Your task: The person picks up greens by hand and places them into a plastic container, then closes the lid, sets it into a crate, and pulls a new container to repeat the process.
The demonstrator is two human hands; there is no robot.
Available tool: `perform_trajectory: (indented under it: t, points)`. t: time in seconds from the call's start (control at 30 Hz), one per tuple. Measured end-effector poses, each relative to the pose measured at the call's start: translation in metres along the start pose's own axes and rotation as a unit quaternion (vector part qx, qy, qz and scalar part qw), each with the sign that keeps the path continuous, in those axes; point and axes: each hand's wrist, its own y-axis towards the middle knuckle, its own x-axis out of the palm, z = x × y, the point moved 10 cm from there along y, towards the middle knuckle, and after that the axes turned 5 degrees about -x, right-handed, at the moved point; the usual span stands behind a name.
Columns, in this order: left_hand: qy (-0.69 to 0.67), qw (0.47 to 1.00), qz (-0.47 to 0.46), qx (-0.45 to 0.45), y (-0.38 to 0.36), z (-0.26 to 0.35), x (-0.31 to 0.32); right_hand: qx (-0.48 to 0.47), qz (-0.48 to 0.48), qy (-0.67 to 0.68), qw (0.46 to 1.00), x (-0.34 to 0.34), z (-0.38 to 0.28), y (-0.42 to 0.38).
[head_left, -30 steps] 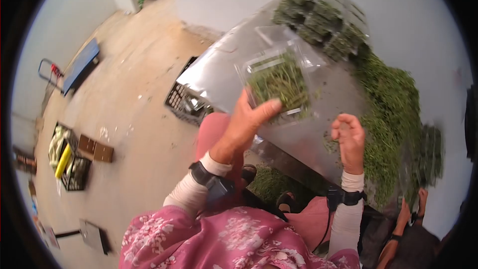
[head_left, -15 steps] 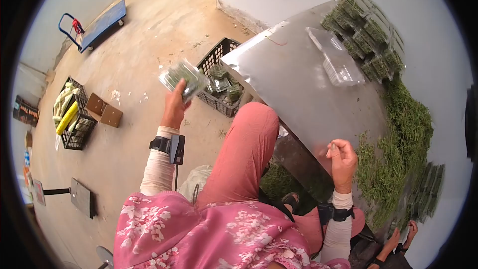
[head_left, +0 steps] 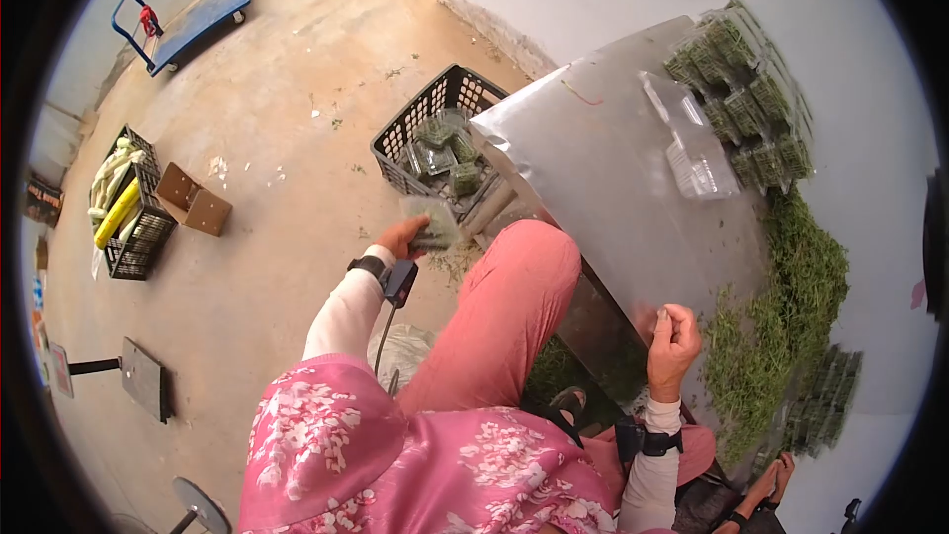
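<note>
My left hand [head_left: 405, 236] grips a clear plastic box of green herbs [head_left: 435, 222], blurred by motion, low beside the black crate [head_left: 388, 160]. Inside that crate lie several similar boxes [head_left: 435, 153]. Over the near edge of the metal table [head_left: 613, 188], my right hand [head_left: 674, 344] is closed, thumb against curled fingers, with nothing visible in it. To its right spreads a heap of loose green herbs [head_left: 791, 287]. An empty clear plastic box [head_left: 692, 143] lies open on the table, next to stacked filled boxes [head_left: 746, 99].
Another person's hands [head_left: 766, 485] show at lower right, near more stacked packs [head_left: 822, 400]. On the floor at left are a blue trolley [head_left: 203, 25], a crate of long vegetables [head_left: 129, 208], a cardboard box [head_left: 193, 200] and a scale [head_left: 146, 378].
My left hand has brought the box of herbs down and to the right, closer to my knee and below the crate. My right hand stays closed in nearly the same place.
</note>
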Motion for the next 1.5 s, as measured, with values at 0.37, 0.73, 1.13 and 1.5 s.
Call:
perform_trajectory:
  t: [0.37,0.73,1.13,1.5]
  points:
    - [-0.101,0.994,-0.030,-0.037,0.032,0.031,0.068,-0.032,0.010,-0.093,0.995,0.004,-0.016,0.006]
    - [-0.039,0.970,-0.214,-0.112,0.046,-0.060,0.129,-0.054,0.011,-0.088,0.995,0.006,-0.028,0.011]
    - [-0.043,0.984,-0.172,0.026,-0.044,0.010,0.136,-0.040,-0.001,-0.077,0.996,0.005,-0.029,0.011]
    - [0.081,0.968,-0.068,0.229,-0.214,0.097,0.163,-0.083,0.022,-0.056,0.995,0.002,-0.030,0.008]
